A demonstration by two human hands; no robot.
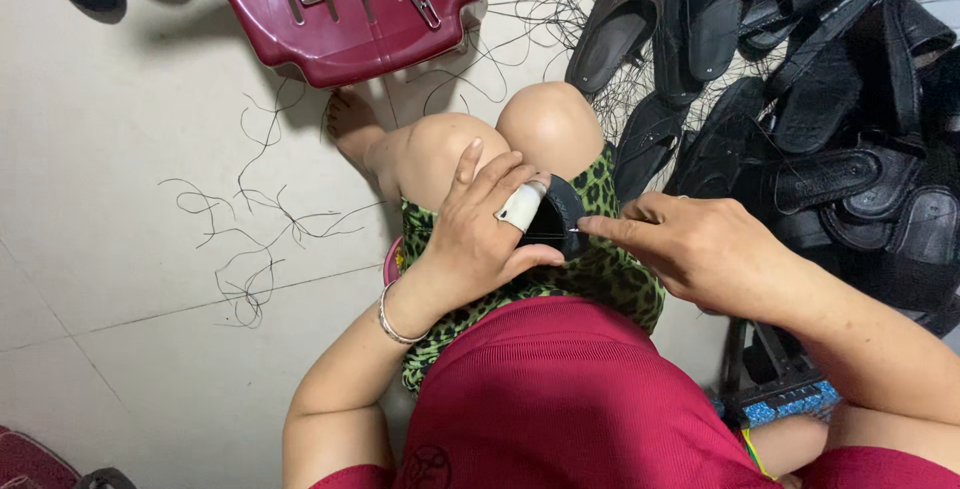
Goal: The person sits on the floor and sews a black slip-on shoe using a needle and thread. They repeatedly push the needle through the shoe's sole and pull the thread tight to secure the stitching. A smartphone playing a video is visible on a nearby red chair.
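Observation:
My left hand (478, 229) grips a small black shoe piece (558, 217) over my lap, with white tape wrapped around one finger (522, 206). My right hand (690, 244) comes in from the right, its fingertips pinched on a thin needle at the edge of the black piece. Both hands sit above my knees and green patterned shorts (600, 279). A bracelet rings my left wrist (392, 321).
A pile of black sandals (800, 99) fills the floor to the right. A dark red plastic stool (350, 9) with scissors and small items lies ahead. Loose black threads (250, 239) are strewn on the tiled floor at left.

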